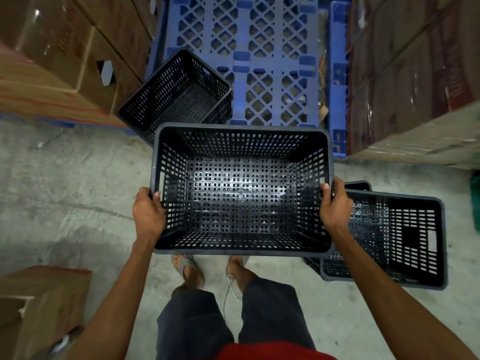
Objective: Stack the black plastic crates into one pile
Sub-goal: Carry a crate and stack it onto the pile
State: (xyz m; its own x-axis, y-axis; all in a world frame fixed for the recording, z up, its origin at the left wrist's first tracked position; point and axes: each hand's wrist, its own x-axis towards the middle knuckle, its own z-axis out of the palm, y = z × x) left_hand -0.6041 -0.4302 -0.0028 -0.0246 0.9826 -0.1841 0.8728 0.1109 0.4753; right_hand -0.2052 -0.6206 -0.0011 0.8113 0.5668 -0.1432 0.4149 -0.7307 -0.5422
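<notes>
Head view, looking straight down. A person stands on a grey concrete floor (65,193), both arms out in front.

Held crate (241,189): black perforated plastic, open side up, empty, carried level above the feet. Left hand (148,213) clamps the left short rim, thumb hooked inside, fingers wrapped outside. Right hand (335,203) grips the right short rim the same way. Both hands closed on it; the crate touches nothing else that can be seen.

Second crate (176,96): ahead and to the left, tilted, its far part resting on the corner of the blue plastic pallet (259,55). Its near corner is hidden behind the held crate. It looks like more than one crate nested (a second rim shows on its right side), though the count cannot be made out.

Third crate (394,237): on the floor to the right, just beside the right forearm, open side up. Another black rim (359,185) pokes out behind it, so at least two crates sit there.

Surroundings: stacked cardboard boxes (59,53) upper left, shrink-wrapped cartons (415,68) upper right, one opened cardboard box (39,307) lower left. Sandalled feet (192,271) are visible under the held crate's near edge.
</notes>
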